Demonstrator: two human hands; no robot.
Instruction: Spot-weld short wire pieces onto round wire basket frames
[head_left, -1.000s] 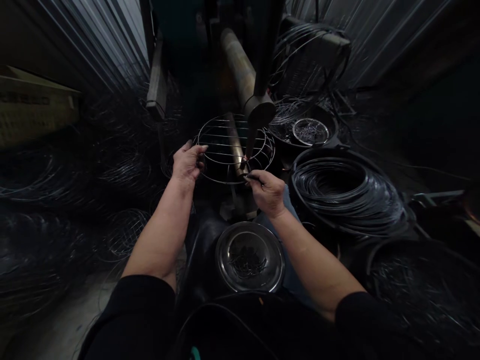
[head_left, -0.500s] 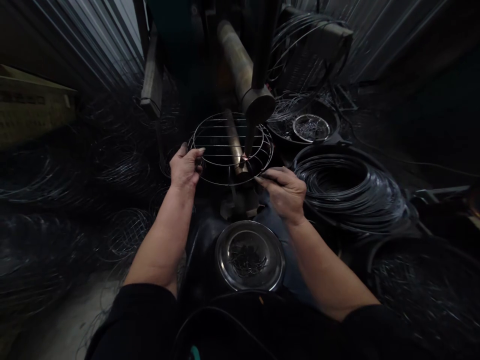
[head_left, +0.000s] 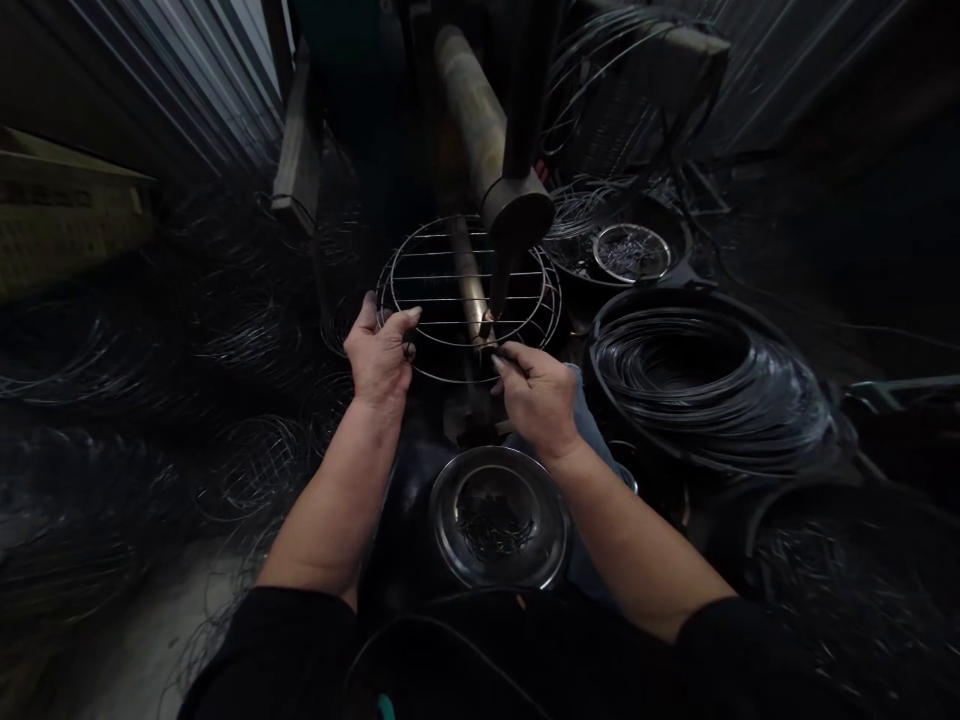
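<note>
A round wire grid (head_left: 439, 290) lies over the lower bar (head_left: 471, 295) of a welding machine, under its pointed upper electrode (head_left: 501, 275). My left hand (head_left: 384, 352) grips the grid's near left rim with curled fingers. My right hand (head_left: 534, 392) is closed in a pinch on a short thin wire piece (head_left: 501, 352), held at the grid's near edge just below the electrode tip. A steel bowl (head_left: 499, 515) with small wire pieces sits below my hands.
A large coil of black wire (head_left: 705, 380) fills a tub on the right. A second steel bowl (head_left: 631, 253) of wire bits sits behind it. Piles of finished wire grids (head_left: 255, 470) cover the floor on the left. Corrugated metal walls stand behind.
My right hand drew back to the right half a second ago, then came back in with the wire piece to the grid's edge. The left hand shifted slightly along the rim.
</note>
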